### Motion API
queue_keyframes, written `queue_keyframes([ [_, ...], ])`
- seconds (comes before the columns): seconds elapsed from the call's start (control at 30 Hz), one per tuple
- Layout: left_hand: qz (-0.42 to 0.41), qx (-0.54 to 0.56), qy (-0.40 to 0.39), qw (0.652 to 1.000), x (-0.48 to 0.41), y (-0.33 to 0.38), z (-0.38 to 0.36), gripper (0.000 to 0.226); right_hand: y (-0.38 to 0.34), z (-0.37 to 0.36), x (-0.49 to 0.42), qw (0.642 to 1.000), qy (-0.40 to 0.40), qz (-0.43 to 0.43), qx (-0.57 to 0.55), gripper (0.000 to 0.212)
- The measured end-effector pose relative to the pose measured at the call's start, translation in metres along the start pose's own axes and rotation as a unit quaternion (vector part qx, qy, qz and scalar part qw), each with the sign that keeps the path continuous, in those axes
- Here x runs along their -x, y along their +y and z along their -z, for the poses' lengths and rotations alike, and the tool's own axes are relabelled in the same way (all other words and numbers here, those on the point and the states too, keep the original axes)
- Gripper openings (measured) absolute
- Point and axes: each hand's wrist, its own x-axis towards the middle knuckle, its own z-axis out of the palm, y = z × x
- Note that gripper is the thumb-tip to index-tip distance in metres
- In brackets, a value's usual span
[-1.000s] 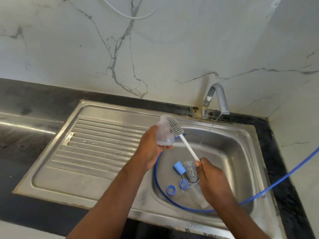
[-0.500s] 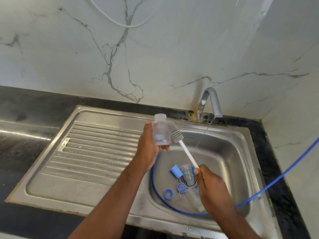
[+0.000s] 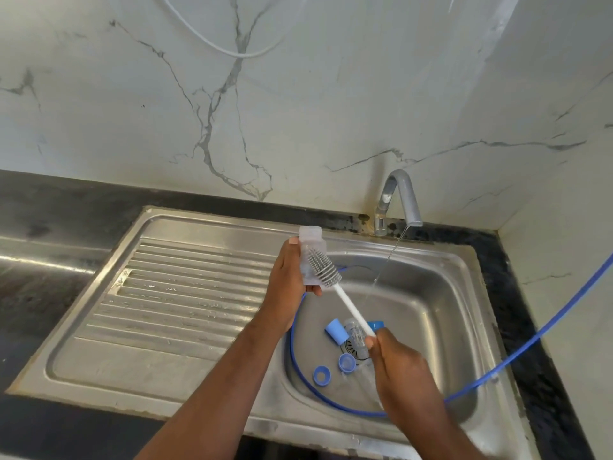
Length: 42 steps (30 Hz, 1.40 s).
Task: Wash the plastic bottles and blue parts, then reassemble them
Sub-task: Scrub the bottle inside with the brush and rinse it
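Steel sink [image 3: 199, 370]: drainboard on the left, basin on the right.
Right hand [image 3: 403, 370]: fingers curled round the low end of the brush [image 3: 348, 302], over the basin.
Blue parts [image 3: 336, 331]: on the basin floor by the drain, beside a second bottle [image 3: 355, 333].
Left hand [image 3: 288, 280]: fingers and thumb wrapped round the clear bottle [image 3: 310, 237], upright above the basin's left edge, bristles against its side.
Tap [image 3: 399, 194]: thin stream running.

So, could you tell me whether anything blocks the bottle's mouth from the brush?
Nothing visible does: the bottle in the left hand is uncapped, its mouth clear, and the brush in the right hand lies against its outer side.
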Motion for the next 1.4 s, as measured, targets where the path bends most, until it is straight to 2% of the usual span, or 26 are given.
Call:
queue_keyframes([
  [0.1,0.000,-0.024,0.010,1.000,0.004,-0.003,-0.005,0.034,0.006,0.005,-0.014,0.999,0.034,-0.005,-0.008,0.032],
  [0.2,-0.015,-0.025,0.011,1.000,0.004,-0.001,-0.004,0.027,-0.004,0.000,-0.003,1.000,0.001,0.009,0.016,0.027],
  [0.33,-0.010,-0.021,0.006,1.000,0.007,-0.001,-0.005,0.031,0.003,0.006,-0.010,1.000,0.029,-0.004,-0.003,0.034],
  [0.4,-0.005,0.005,-0.003,1.000,0.010,0.001,-0.005,0.032,0.001,0.006,-0.010,1.000,0.024,-0.006,-0.012,0.037],
  [0.53,0.013,0.083,-0.075,0.994,0.009,0.005,0.003,0.044,0.000,0.007,0.002,0.999,0.024,-0.002,-0.026,0.051],
  [0.63,0.049,0.095,-0.080,0.991,0.009,0.006,0.002,0.050,0.006,0.014,-0.006,0.999,0.038,-0.007,-0.036,0.045],
  [0.77,0.065,0.215,-0.122,0.967,0.006,0.006,-0.002,0.044,0.002,0.011,0.001,1.000,0.015,-0.002,-0.024,0.045],
  [0.87,0.066,0.162,-0.114,0.978,0.009,0.007,-0.004,0.051,0.005,0.015,-0.008,0.999,0.028,-0.014,-0.030,0.040],
  [1.0,0.051,0.120,-0.047,0.990,0.007,0.006,-0.003,0.063,0.002,0.005,0.002,1.000,-0.006,-0.022,-0.004,0.029],
  [1.13,0.016,0.051,-0.058,0.997,0.007,0.002,-0.006,0.075,0.007,0.010,-0.008,0.999,0.014,-0.034,-0.010,0.034],
  [1.27,-0.030,0.001,-0.031,0.999,0.002,0.002,-0.003,0.080,-0.001,0.002,0.005,0.999,-0.008,-0.033,0.014,0.029],
  [1.4,-0.005,-0.073,-0.016,0.997,0.003,-0.001,-0.008,0.098,0.003,0.010,-0.008,0.999,0.023,-0.034,-0.003,0.031],
])
